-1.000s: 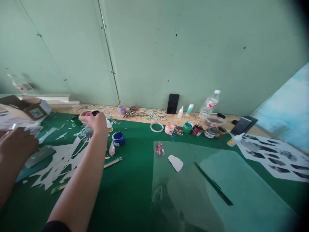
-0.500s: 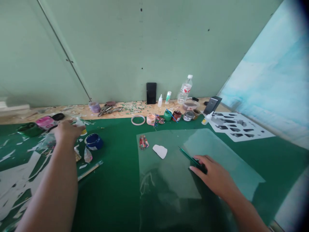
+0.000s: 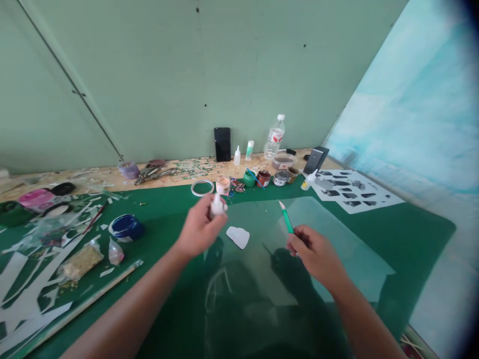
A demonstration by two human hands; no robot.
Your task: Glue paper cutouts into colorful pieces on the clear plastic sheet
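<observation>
My left hand (image 3: 200, 229) is closed around a small white glue bottle (image 3: 217, 205), nozzle pointing up, above the left edge of a clear plastic sheet (image 3: 352, 254). In my right hand (image 3: 316, 254) is a green-handled craft knife (image 3: 287, 220), its blade tipped upward over the sheet. Between the hands, a white paper cutout (image 3: 238, 238) with rounded edges lies flat on the plastic. My left hand covers the sheet's upper left corner.
A blue paint jar (image 3: 126, 228), a bag of beige bits (image 3: 81, 260) and a long stick (image 3: 86, 306) lie left on the green mat (image 3: 164, 309). Paint jars, a water bottle (image 3: 275, 138) and a phone (image 3: 222, 144) line the back. Printed sheets (image 3: 355, 197) lie right.
My left hand has come from the clutter at far left to the sheet, now with the glue bottle. My right hand has lifted the knife and turned its blade upward. The view has shifted right.
</observation>
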